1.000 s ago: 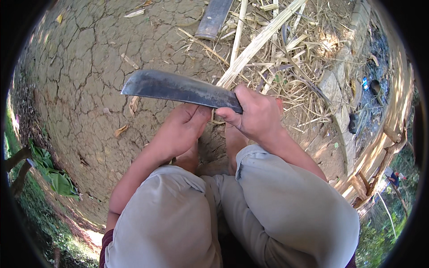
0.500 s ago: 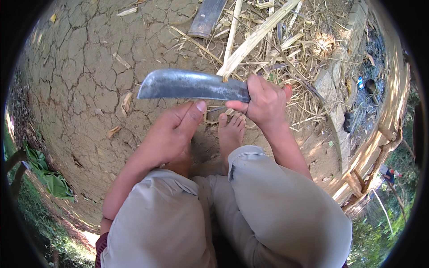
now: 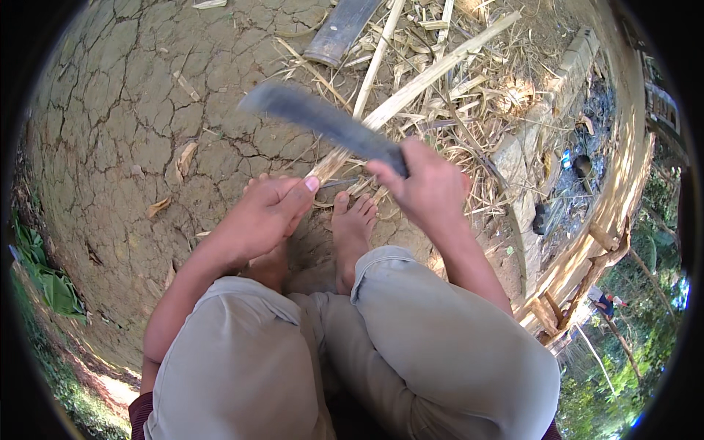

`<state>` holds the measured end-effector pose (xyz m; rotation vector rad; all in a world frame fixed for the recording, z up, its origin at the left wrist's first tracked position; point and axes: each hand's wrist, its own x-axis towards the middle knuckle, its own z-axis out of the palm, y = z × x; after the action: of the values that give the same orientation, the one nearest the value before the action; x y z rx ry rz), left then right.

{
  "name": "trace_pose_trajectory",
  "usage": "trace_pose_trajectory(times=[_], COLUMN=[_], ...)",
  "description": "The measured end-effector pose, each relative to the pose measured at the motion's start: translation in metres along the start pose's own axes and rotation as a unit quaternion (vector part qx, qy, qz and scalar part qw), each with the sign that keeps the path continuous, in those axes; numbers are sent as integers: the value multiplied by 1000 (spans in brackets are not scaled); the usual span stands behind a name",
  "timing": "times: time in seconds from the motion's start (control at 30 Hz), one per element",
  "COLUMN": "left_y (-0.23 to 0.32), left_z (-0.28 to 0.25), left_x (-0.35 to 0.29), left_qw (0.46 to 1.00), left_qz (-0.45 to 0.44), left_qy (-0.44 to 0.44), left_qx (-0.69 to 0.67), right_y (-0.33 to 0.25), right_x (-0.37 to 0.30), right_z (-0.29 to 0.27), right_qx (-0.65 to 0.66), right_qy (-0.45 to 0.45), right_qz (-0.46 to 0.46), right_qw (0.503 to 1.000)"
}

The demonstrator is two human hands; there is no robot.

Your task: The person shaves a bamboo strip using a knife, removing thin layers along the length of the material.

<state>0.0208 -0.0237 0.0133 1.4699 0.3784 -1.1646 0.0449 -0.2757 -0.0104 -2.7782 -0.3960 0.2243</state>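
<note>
My right hand (image 3: 431,183) grips a machete (image 3: 319,121) at its handle end, with the thumb stretched along it. The dark curved blade points up and left, blurred by motion, and crosses over a pale split strip of wood or bamboo (image 3: 447,66). Near my bare feet, my left hand (image 3: 265,211) is closed on the strip's near end, thumb on top. From there the strip slants away to the far right. Whether the blade touches the strip, I cannot tell.
Shavings and loose split pieces (image 3: 469,110) litter the ground ahead and to the right. A dark half-round length that looks like bamboo (image 3: 341,33) lies at the far middle. Stone edging (image 3: 524,183) borders an ashy patch on the right. Green leaves (image 3: 55,286) lie at left.
The machete has swung from nearly level to a steeper slant, its tip higher. The strip's near end, hidden behind the blade before, now shows in my left hand. The whole view has shifted slightly.
</note>
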Motion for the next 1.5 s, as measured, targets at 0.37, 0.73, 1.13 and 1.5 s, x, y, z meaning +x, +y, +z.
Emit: trace_pose_trajectory(times=[0.37, 0.73, 1.13, 1.5], left_y=[-17, -18, -19, -18], left_z=[-3, -6, -8, -19], left_x=[-24, -33, -35, -46], left_qw=[992, 997, 998, 989], left_qz=[80, 41, 21, 69], left_qy=[35, 49, 51, 131], left_qx=[93, 46, 10, -18], right_y=[90, 99, 133, 331], right_x=[31, 39, 48, 47], right_z=[-5, -13, -24, -62], right_qx=[8, 7, -87, 13], right_qy=[-14, -27, 29, 198], right_qz=[169, 199, 161, 488], right_qw=[985, 980, 983, 850])
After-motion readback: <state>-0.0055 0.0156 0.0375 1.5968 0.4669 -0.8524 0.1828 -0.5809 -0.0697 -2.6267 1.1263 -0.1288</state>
